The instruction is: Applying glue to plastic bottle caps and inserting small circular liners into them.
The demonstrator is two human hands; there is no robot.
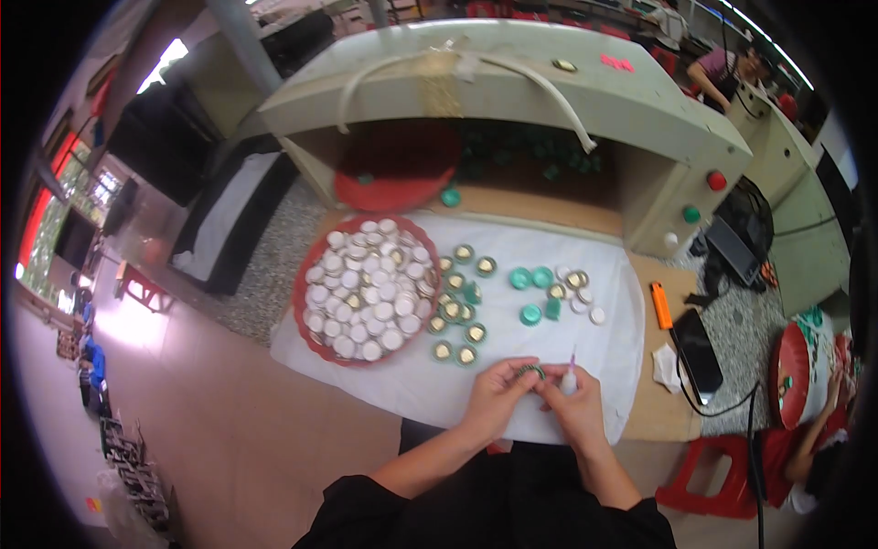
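Note:
My left hand [494, 395] pinches a small green cap [530, 371] at the near edge of a white cloth [585, 348]. My right hand [574, 407] touches the same cap and holds a small white glue bottle [569, 379] with a thin nozzle pointing up. Beyond my hands lie several green caps with gold insides [457, 311], and a second group of green and white caps [553, 291]. A red tray [302, 291] full of white round discs [368, 291] sits at the left of the cloth.
A pale wooden box-like stand [640, 101] with a white curved tube rises behind the cloth. An orange lighter [661, 305] and a black phone [699, 343] lie at the right. A red stool [709, 476] and another person's hand [837, 389] are at the lower right.

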